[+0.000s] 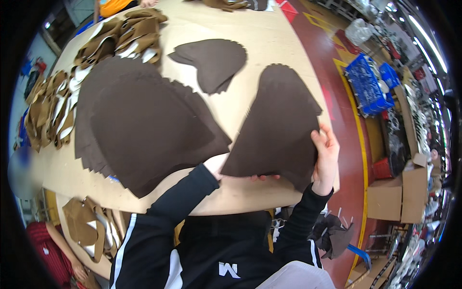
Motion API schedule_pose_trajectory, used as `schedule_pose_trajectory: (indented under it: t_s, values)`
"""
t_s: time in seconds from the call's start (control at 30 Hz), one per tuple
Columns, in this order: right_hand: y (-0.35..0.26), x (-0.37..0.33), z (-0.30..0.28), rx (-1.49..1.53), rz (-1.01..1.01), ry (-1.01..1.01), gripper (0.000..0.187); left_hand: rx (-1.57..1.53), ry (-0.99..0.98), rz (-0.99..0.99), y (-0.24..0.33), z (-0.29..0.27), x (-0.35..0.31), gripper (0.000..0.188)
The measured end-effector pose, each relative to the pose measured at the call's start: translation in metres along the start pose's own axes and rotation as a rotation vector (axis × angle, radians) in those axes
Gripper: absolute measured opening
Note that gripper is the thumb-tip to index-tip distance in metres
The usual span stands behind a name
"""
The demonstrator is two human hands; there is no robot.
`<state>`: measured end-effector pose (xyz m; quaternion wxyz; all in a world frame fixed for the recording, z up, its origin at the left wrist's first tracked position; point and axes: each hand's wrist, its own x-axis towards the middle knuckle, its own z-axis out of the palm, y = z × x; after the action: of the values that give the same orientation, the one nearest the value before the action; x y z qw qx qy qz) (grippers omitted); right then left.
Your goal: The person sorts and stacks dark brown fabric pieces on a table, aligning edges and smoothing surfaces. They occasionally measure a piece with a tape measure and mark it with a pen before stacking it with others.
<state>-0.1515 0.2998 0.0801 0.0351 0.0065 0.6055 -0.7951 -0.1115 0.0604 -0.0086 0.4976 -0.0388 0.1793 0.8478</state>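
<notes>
A dark brown cut fabric panel [279, 120], narrow with a notched edge at the far end and wide nearer me, is held between my hands over the table. My left hand [218, 164] reaches beneath its near left corner; most of that hand is hidden, with a few fingertips showing at the panel's lower edge. Along the right edge, my right hand [326, 156] is closed on the panel, thumb uppermost. To the left lies a spread pile of larger dark brown fabric panels [144, 120] with notched edges. Farther back sits a smaller dark brown piece [216, 60].
Bundles of tan-brown fabric pieces [137, 33] lie on the pale table [269, 29] at the far left. A blue crate [368, 84] and a cardboard box [399, 195] stand right, beyond the red floor. Another person's arm [65, 250] shows lower left.
</notes>
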Motion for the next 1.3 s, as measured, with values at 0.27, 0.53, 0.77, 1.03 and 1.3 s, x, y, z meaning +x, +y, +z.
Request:
schedule_pose_trajectory:
  t_s: [0.27, 0.53, 0.77, 1.03, 1.3]
  values:
    - [0.076, -0.042, -0.083, -1.097, -0.195, 0.321, 0.055, -0.093, 0.083, -0.123, -0.002, 0.008, 0.005, 0.071]
    - [0.036, -0.057, -0.001, -0.516, -0.399, 0.321, 0.058, 1.06, 0.276, 0.193, -0.034, 0.045, 0.007, 0.077]
    - [0.031, -0.067, 0.031, -0.274, -0.423, 0.172, 0.077, 0.594, 0.021, 0.19, -0.03, 0.058, -0.004, 0.074]
    - [0.03, -0.07, 0.034, -0.162, -0.323, 0.119, 0.074, 0.555, 0.057, 0.208, -0.021, 0.052, -0.001, 0.076]
    - [0.024, -0.071, 0.029, -0.186, -0.413, 0.215, 0.072, 0.639, 0.076, 0.275, -0.022, 0.048, 0.006, 0.076]
